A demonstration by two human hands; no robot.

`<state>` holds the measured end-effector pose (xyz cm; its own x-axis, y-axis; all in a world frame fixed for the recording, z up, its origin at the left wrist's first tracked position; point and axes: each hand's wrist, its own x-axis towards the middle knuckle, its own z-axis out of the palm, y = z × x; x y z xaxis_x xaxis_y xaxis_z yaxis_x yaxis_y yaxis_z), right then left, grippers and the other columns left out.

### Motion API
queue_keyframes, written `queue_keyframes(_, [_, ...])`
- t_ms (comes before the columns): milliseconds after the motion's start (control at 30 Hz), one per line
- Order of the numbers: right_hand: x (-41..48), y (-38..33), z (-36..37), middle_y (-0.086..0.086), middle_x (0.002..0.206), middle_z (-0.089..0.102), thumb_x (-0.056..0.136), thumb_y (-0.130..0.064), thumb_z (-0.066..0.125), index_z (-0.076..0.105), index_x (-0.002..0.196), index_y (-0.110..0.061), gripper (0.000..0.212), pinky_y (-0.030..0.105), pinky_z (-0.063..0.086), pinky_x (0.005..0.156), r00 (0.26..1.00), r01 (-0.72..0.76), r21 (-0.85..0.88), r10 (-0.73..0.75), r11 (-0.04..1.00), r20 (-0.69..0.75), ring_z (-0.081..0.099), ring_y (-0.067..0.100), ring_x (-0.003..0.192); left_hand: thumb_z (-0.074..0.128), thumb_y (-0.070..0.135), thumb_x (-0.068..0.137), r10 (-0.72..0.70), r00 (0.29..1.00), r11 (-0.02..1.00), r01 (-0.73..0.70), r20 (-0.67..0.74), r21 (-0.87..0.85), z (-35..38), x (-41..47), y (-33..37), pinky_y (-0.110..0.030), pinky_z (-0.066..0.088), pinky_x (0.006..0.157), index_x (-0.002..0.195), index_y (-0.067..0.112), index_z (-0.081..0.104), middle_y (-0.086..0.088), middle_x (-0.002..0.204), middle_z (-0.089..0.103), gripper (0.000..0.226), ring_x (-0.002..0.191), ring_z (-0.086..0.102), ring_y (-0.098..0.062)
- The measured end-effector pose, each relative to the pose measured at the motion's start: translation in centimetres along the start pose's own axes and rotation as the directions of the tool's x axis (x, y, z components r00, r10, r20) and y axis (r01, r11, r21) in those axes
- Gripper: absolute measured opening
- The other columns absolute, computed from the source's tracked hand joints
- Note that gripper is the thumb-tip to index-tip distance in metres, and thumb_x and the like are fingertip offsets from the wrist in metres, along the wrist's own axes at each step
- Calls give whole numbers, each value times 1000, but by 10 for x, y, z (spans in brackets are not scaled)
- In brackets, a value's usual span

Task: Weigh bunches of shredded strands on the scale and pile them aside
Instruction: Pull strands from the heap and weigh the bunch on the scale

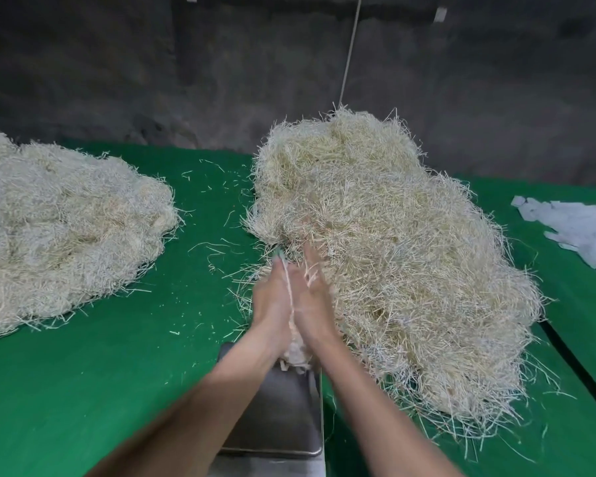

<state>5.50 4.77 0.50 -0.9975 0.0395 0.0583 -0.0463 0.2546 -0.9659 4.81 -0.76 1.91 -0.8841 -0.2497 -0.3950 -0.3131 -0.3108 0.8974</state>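
A large heap of pale shredded strands (386, 256) lies on the green table (111, 373), right of centre. A second, flatter heap (59, 228) lies at the left. My left hand (272, 304) and my right hand (312, 304) are pressed together, palms facing, fingers straight, with a small bunch of strands (295, 352) squeezed between them at the near edge of the large heap. The hands are blurred. Below them the metal pan of the scale (276, 414) sits partly hidden by my forearms.
White paper strips (578, 232) lie at the right edge of the table. Loose strands are scattered on the green cloth between the two heaps. A thin cord (350, 53) hangs in front of the dark wall behind the table.
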Motion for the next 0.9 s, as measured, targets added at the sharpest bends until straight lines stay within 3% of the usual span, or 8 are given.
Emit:
queue_keyframes(100, [-12, 1, 16, -22, 130, 50, 96, -50, 31, 28, 141, -49, 45, 7, 39, 86, 996, -21, 5, 21, 1000, 87, 47, -15, 108, 34, 47, 99, 105, 988, 994, -107, -113, -12, -1, 10, 9, -16, 41, 44, 81, 8, 58, -13, 74, 56, 49, 54, 51, -15])
queue_keyframes(200, [16, -5, -10, -5, 156, 16, 99, -38, 39, 11, 148, -39, 57, 31, 22, 111, 996, -85, 3, 85, 996, 5, 23, 3, 136, 36, 47, 99, 55, 998, 997, -52, -42, 58, 6, 4, -3, -28, 45, 82, 126, 2, 49, -14, 117, 59, 54, 94, 54, -18])
queue_keyframes(267, [20, -5, -22, -15, 156, -7, 97, -39, 43, 6, 145, -48, 61, 34, 3, 109, 998, -10, -25, 8, 1000, -65, -1, 6, 142, 40, 45, 99, 54, 998, 996, -56, 28, 63, 15, 6, -18, -26, 41, 83, 129, 4, 49, 3, 108, 59, 52, 98, 54, -14])
queue_keyframes(400, [-7, -7, 1, -44, 134, 27, 84, -70, 38, 30, 123, -68, 40, 22, 32, 104, 986, 112, 126, -126, 986, 107, 29, -11, 130, 40, 36, 100, 105, 991, 993, -109, -81, -53, 15, 17, -13, -36, 48, 90, 133, 1, 42, -10, 117, 61, 48, 116, 57, -18])
queue_keyframes(567, [13, -9, -15, -10, 75, 66, 86, -41, 58, 64, 88, -24, 19, 11, 49, 51, 968, 57, 249, 8, 967, -252, 59, -9, 58, 24, 75, 82, -34, 954, 997, 12, 297, 77, 5, 22, -6, -45, 50, 92, 135, 10, 48, -18, 130, 56, 88, 114, 59, -31])
queue_keyframes(633, [28, -16, -33, -12, 79, 66, 91, -29, 56, 60, 86, -28, 6, 11, 46, 58, 942, 98, 324, 18, 941, -336, 57, -7, 58, 29, 79, 78, -169, 920, 978, 113, 354, 174, 1, 14, -13, -53, 45, 97, 139, 25, 44, -3, 137, 52, 83, 117, 57, -31])
queue_keyframes(800, [11, 18, -6, -3, 103, 51, 93, -38, 33, 56, 94, -21, 29, 28, 38, 86, 937, 238, -409, -318, 881, -141, 42, 10, 95, 41, 60, 91, -186, 937, 934, 262, 297, -241, 3, 32, 1, -39, 55, 79, 108, 8, 65, -13, 96, 70, 60, 86, 68, -26])
queue_keyframes(900, [16, 20, -8, -5, 81, 49, 95, -47, 30, 54, 74, -15, 45, 15, 32, 73, 956, 198, -355, -259, 914, -136, 41, 3, 75, 51, 41, 95, -33, 999, 999, 33, 35, 1, 10, 24, -6, -18, 51, 61, 113, 5, 60, -1, 78, 63, 41, 64, 64, -2])
